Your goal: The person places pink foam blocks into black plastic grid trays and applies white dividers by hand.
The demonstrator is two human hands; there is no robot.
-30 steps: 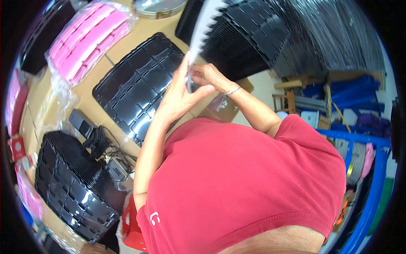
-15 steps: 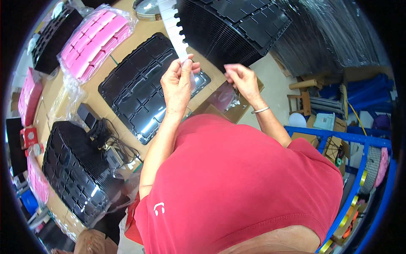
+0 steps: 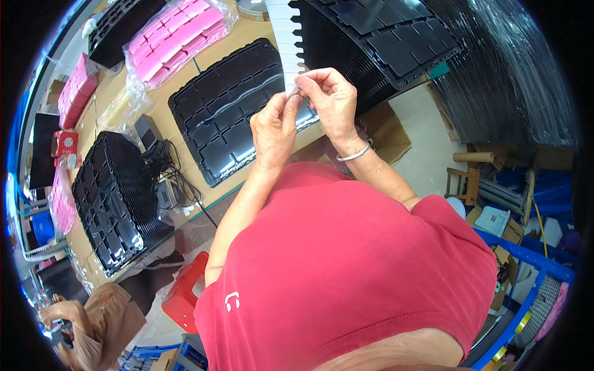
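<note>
both hands raised over bench (image 3: 244, 34). left hand (image 3: 275, 127) and right hand (image 3: 331, 99) pinch shut on lower end of white notched strip (image 3: 288, 37), above black tray (image 3: 229, 117). risk: strip tears or slips if fingers pull unevenly.

Both hands were raised together in front of the chest, forearms angled up from the near edge. The left hand (image 3: 274, 127) and right hand (image 3: 331, 102) met at pinched fingertips, right wrist bent inward.
</note>
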